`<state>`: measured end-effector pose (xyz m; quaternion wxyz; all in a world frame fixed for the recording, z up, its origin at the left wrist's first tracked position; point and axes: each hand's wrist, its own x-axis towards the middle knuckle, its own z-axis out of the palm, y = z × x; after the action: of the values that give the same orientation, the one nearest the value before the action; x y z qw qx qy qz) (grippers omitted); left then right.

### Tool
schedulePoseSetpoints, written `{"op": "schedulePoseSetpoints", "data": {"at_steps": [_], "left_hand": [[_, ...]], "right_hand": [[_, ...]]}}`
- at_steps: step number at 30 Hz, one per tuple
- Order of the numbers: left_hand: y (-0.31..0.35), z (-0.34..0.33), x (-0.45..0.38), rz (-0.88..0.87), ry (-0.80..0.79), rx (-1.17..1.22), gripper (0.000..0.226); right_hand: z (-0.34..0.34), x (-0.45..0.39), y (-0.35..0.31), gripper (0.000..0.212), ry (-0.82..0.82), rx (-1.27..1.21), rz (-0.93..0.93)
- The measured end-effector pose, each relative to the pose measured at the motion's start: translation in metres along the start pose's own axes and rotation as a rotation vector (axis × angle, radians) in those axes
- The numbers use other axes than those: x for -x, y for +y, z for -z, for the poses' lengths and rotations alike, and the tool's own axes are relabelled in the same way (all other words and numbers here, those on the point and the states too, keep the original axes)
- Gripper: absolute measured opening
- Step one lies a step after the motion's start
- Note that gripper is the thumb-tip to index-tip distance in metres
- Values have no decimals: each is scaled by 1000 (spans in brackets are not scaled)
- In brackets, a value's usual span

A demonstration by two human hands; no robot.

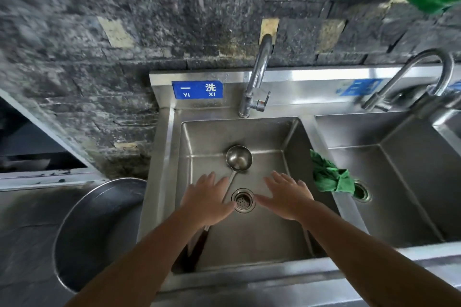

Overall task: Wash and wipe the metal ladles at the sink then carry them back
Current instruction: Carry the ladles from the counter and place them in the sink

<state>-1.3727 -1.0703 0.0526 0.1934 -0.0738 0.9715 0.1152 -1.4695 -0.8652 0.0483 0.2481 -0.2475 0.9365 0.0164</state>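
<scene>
ladle (pixel 238 160): bowl toward faucet, handle toward person | left hand (pixel 208 198), right hand (pixel 287 197): fingers spread, empty

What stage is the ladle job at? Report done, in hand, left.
Done: the round-bowled metal ladle already lies in the steel sink basin. In hand: nothing; left hand and right hand hover open. Left: washing, no water runs from the chrome tap; wiping with the crumpled green cloth; carrying back.

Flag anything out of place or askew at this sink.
The green cloth is draped crumpled over the divider, spilling into the right basin. The ladle lies flat in the left basin, its handle running under the left hand.
</scene>
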Motion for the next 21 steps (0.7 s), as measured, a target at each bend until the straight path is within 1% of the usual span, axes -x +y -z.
{"op": "schedulePoseSetpoints", "data": {"at_steps": [4, 7, 10, 13, 16, 19, 21], "left_hand": [[15, 8, 32, 60, 52, 20, 79], [28, 10, 51, 102, 87, 18, 81], [43, 7, 64, 127, 111, -24, 80], [55, 4, 73, 167, 138, -27, 80], [64, 1, 84, 205, 192, 13, 69], [69, 0, 108, 257, 250, 78, 51], [70, -1, 127, 309, 265, 120, 49]], "right_hand": [[11, 31, 15, 81, 28, 20, 43], [13, 47, 26, 87, 6, 53, 65], [12, 59, 37, 91, 23, 93, 99], [9, 70, 45, 91, 18, 97, 129], [6, 75, 48, 86, 32, 83, 150], [10, 78, 40, 71, 81, 107, 214], [9, 81, 27, 62, 88, 97, 254]]}}
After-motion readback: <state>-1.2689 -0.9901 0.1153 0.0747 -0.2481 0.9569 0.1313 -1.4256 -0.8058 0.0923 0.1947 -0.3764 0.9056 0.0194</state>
